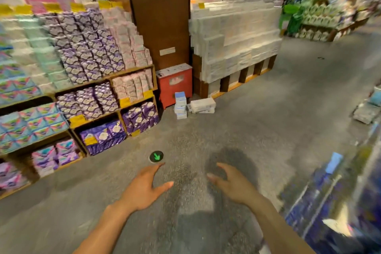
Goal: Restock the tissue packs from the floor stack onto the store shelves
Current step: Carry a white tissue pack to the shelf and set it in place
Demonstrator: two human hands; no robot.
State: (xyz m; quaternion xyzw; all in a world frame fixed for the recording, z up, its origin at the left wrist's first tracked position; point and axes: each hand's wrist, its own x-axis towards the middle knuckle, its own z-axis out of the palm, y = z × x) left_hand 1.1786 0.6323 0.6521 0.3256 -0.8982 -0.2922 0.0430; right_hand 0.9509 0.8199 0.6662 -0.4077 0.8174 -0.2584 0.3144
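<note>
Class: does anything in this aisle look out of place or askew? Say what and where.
Yes. On the floor by the red box, off any shelf, stands a small upright stack, and beside it white packs lie askew.

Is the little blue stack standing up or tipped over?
Standing up. The stack rises straight from the floor by the red box; a white pack lies flat beside it.

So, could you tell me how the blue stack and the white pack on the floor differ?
The blue stack stands tall and narrow, several packs high; the white pack lies low and long. The blue stack has a blue top; the white pack is all white. Both rest on the floor, untouched.
</note>
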